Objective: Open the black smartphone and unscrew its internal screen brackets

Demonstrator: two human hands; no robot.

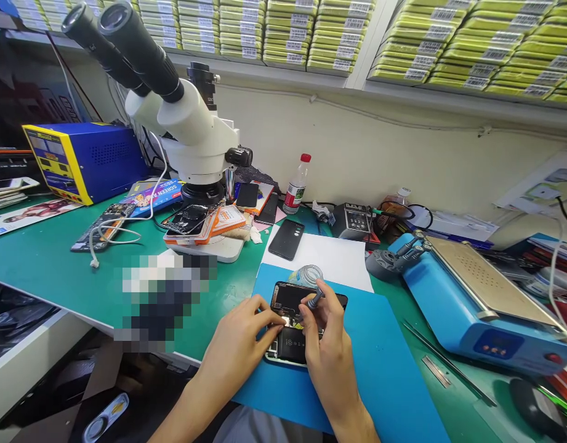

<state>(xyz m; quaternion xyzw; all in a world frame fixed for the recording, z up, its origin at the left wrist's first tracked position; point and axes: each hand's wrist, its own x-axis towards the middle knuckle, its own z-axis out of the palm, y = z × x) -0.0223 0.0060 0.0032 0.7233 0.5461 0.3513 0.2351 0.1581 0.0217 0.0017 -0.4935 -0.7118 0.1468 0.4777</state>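
An opened smartphone (292, 344) lies on a blue mat (380, 363), its black battery showing. Its detached screen part (295, 296) rests just behind it on the mat. My right hand (329, 341) grips a small grey screwdriver (315, 300) over the phone; the tip is hidden behind the fingers. My left hand (246, 335) is at the phone's left side, thumb and forefinger pinched near its upper inner parts. Whether a small piece sits between those fingertips cannot be made out. Behind the screen part stands a clear round jar (306, 275).
A microscope (195, 135) stands at the back left, beside a blue and yellow power supply (89, 160). A black phone (287, 239) lies on white paper (343, 252). To the right are a screwdriver stand (387, 263), a blue heating machine (477, 314) and tweezers (449, 363).
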